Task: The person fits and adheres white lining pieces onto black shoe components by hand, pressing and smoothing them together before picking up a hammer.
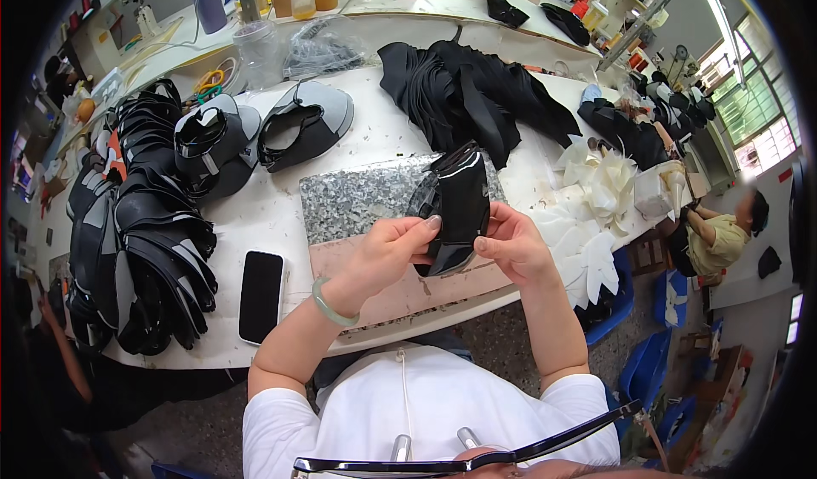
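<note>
Between my two hands I hold a black shoe upper [464, 202] above the near edge of the worktable. My left hand [400, 245] pinches its left side, thumb on top. My right hand [516, 242] grips its lower right edge between thumb and fingers. Under and behind the piece lies a speckled grey stone slab [357, 191], with a pinkish board [408, 296] in front of it. Beyond my hands spreads a pile of black fabric pieces [477, 88]. White cut pieces [583, 245] lie to the right of my right hand.
Stacked black and grey shoe uppers [162, 266] cover the table's left side, with two grey-trimmed uppers [311, 122] beside them. A phone [262, 296] lies left of my forearm. A glue pot with brush [659, 188] stands right. Blue bins [642, 368] are below; another person [719, 236] sits far right.
</note>
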The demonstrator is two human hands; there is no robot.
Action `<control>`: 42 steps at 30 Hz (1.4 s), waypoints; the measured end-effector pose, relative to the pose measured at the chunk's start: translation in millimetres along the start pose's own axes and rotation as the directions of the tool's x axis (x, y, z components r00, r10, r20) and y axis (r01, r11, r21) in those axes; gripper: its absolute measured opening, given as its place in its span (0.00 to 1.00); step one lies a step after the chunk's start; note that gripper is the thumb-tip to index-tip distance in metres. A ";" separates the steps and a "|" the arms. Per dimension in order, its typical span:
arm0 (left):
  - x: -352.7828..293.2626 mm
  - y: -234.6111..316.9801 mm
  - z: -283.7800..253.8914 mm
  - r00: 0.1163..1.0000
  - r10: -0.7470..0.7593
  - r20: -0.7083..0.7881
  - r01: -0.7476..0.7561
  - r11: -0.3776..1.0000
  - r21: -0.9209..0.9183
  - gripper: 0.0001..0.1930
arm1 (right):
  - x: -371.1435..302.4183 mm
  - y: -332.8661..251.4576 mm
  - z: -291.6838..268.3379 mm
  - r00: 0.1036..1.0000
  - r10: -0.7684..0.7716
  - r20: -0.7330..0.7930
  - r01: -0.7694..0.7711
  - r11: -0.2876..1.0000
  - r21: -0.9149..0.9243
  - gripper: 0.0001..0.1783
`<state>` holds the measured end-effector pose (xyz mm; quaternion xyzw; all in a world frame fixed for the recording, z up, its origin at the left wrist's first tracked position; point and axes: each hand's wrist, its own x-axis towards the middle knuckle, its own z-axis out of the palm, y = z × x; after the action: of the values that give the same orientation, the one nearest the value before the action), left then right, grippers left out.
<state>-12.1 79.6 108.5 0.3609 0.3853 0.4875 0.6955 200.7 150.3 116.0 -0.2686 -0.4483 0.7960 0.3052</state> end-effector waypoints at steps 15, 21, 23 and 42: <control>-25.4 -27.0 4.6 0.992 0.124 0.007 -0.124 0.987 0.105 0.09 | -14.1 17.4 9.5 0.999 0.037 -0.034 -0.038 0.999 -0.023 0.23; -46.3 -49.2 -2.5 0.999 0.004 0.042 -0.008 0.995 0.095 0.09 | -33.4 52.5 6.8 0.996 0.080 -0.038 -0.082 0.995 -0.049 0.22; -48.5 -53.1 -4.6 0.998 -0.047 0.041 0.041 0.990 0.135 0.09 | -36.9 59.6 5.6 0.998 0.051 -0.032 -0.055 0.987 -0.151 0.23; 15.1 31.6 4.3 0.844 0.459 -0.277 -0.336 0.855 0.395 0.13 | 47.2 -11.3 19.5 0.998 -0.052 -0.016 0.053 0.997 0.054 0.35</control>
<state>-17.5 101.9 135.4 0.4494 0.4980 0.6088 0.4235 158.1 178.6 127.5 -0.2541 -0.4314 0.7975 0.3365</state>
